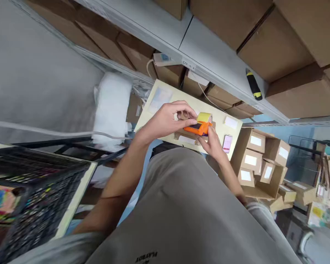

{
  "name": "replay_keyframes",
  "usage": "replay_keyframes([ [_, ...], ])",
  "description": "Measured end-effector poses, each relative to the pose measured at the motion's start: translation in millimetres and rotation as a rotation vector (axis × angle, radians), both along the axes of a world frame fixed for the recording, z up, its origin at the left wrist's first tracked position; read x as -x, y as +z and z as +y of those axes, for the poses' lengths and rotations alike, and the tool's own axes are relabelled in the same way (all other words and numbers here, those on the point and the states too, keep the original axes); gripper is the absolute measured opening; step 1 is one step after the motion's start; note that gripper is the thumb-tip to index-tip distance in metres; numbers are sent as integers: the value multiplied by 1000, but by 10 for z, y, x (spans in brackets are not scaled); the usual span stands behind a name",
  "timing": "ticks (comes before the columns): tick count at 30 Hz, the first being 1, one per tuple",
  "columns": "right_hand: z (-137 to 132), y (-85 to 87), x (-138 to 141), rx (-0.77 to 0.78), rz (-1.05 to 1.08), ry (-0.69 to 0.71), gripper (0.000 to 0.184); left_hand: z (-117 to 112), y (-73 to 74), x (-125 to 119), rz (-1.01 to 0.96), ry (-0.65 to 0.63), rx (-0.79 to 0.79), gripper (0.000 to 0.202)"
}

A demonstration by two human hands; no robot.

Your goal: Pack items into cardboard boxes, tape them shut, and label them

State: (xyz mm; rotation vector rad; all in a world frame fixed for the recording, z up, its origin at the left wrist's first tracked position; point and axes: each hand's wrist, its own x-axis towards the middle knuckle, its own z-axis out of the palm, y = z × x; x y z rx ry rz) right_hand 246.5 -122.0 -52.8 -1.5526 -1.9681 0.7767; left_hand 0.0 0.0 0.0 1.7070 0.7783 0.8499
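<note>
In the head view, the stiff-looking, probably light orange plastic tape dispenser [206, 127] sits above the cream rectangular table [221, 126], best gripped by its body, where the right hand [212, 143] closes, while the half-curled left hand [172, 116] meets its other end, any pinch unclear.

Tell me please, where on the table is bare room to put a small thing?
Free on the table: a narrow far-edge strip between the printed sheet and the white paper, and the near left corner, between sheet and left wrist. Crowded: the middle, where left hand and right hand meet at the orange tape dispenser.
</note>
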Motion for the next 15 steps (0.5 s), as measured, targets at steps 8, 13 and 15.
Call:
replay_keyframes([
  [8,-4,18,-74,2,-32,16,34,-74,70,-21,15,-17,-83,34],
  [13,4,-2,-106,-29,-60,24,31,-125,30,-47,48,14,-207,33],
  [15,2,-12,-106,-21,-64,16,33,-136,-1,-55,56,48,-262,31],
])
